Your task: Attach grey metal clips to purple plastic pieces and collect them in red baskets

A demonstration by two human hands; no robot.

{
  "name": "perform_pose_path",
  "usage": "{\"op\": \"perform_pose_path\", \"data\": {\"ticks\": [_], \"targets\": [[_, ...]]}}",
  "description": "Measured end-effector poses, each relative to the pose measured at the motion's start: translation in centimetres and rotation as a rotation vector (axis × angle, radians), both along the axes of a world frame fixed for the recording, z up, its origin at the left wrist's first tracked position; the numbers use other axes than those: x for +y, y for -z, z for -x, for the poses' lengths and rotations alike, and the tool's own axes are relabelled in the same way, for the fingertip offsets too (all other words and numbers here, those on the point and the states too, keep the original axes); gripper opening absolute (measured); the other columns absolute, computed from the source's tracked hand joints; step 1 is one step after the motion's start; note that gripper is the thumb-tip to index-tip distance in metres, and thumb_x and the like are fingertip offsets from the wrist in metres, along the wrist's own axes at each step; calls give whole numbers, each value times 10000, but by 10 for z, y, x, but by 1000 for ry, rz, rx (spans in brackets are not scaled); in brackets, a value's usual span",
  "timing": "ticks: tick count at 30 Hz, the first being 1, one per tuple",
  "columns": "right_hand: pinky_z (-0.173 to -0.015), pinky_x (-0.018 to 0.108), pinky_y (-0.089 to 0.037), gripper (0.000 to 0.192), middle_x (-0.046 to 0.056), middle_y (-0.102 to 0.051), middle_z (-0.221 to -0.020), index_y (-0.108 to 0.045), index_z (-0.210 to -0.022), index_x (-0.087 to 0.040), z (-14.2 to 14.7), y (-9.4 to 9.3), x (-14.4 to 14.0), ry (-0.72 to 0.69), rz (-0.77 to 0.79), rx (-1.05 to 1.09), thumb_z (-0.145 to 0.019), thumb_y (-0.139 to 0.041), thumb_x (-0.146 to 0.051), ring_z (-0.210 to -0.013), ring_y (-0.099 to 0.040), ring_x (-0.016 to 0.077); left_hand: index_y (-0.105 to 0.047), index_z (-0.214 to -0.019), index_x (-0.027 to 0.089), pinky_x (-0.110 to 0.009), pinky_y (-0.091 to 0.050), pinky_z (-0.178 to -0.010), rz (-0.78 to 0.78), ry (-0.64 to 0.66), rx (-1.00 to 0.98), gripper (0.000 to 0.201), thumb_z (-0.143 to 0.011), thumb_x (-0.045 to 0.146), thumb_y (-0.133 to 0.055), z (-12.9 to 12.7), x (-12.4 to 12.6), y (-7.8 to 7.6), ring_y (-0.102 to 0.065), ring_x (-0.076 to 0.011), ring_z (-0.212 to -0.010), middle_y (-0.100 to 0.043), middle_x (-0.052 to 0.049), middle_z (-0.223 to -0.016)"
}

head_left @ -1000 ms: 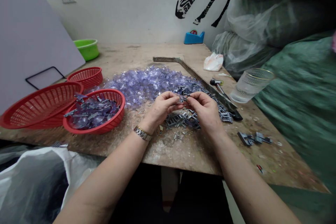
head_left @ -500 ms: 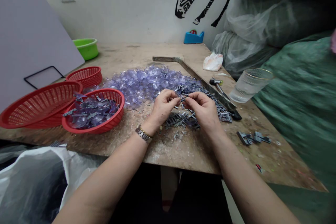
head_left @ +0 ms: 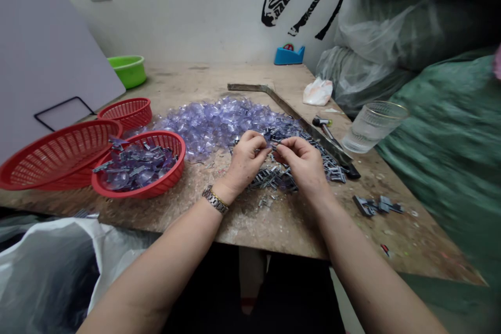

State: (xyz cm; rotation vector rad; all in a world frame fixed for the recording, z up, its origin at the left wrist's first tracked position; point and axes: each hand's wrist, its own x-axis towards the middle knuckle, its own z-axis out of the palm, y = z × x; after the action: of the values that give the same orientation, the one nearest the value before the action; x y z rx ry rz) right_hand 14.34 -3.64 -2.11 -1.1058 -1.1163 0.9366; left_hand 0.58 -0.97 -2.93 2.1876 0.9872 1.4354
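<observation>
Above the middle of the worktable, my left hand (head_left: 249,159) and my right hand (head_left: 302,159) meet at the fingertips, both pinched closed. A small grey plastic part (head_left: 275,142) shows between them, with a purplish bit by the left fingers; its exact shape is too small to make out. Beneath and around the right hand lies a pile of grey ladder-like plastic parts (head_left: 268,177). Behind the left hand spreads a heap of clear purple plastic pieces (head_left: 207,122). To the left, a red basket (head_left: 178,167) holds purple pieces with grey parts among them.
Two more red baskets (head_left: 58,148) stand at the left, with a green basin (head_left: 131,70) behind. A bent metal strip (head_left: 289,109) borders the heap. A glass (head_left: 364,128), a small hammer (head_left: 331,133) and grey blocks (head_left: 378,205) lie rightward. Large sacks (head_left: 442,130) crowd the right side.
My left hand has shifted slightly right and its fingers have closed nearer to the right hand's. A purplish bit now shows more at the fingertips. The right hand stays nearly still.
</observation>
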Motion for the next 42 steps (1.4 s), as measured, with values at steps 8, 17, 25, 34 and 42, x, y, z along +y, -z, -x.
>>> {"op": "perform_pose_path", "data": {"ticks": [8,17,25,34,42], "targets": [[-578,268,-459,167,-41,-582,-581,-577,-656,-204,2,4,1,42,-32,-48,-655,-689,-327,-564,-542,119,-523,-705,157,-242,-442,-729,-180,-42,132,163,-861,108,-528,-1,1,6,-511,-132,-830,-523,-42,-878],[-584,271,-443,151,-41,-579,-588,-575,-643,-203,3,6,2,61,-47,-70,-636,-686,-305,-582,-538,127,-529,-695,157,-250,-443,-712,-186,-39,155,199,-883,113,-481,-5,-2,7,-492,-131,-807,-502,-39,-855],[-680,302,-463,129,-31,-615,-660,-614,-710,-202,-2,10,5,133,-106,-99,-664,-682,-302,-649,-565,141,-550,-770,148,-283,-528,-791,474,161,-260,126,-803,239,-631,-9,-4,2,-562,-119,-843,-511,-16,-887],[-786,333,-490,71,26,-711,-856,-620,-739,-207,0,8,-1,108,-272,-292,-749,-628,-277,-815,-647,181,-504,-815,144,-225,-554,-605,903,403,-470,316,-825,439,-616,-2,-9,-11,-597,-68,-586,-559,15,-722],[-816,362,-506,227,41,-719,-909,-667,-957,-206,-4,10,1,73,-218,-355,-755,-627,-301,-845,-656,196,-525,-749,145,-198,-521,-549,762,287,-386,209,-848,322,-577,-3,-4,-7,-564,-70,-541,-553,29,-613]]}}
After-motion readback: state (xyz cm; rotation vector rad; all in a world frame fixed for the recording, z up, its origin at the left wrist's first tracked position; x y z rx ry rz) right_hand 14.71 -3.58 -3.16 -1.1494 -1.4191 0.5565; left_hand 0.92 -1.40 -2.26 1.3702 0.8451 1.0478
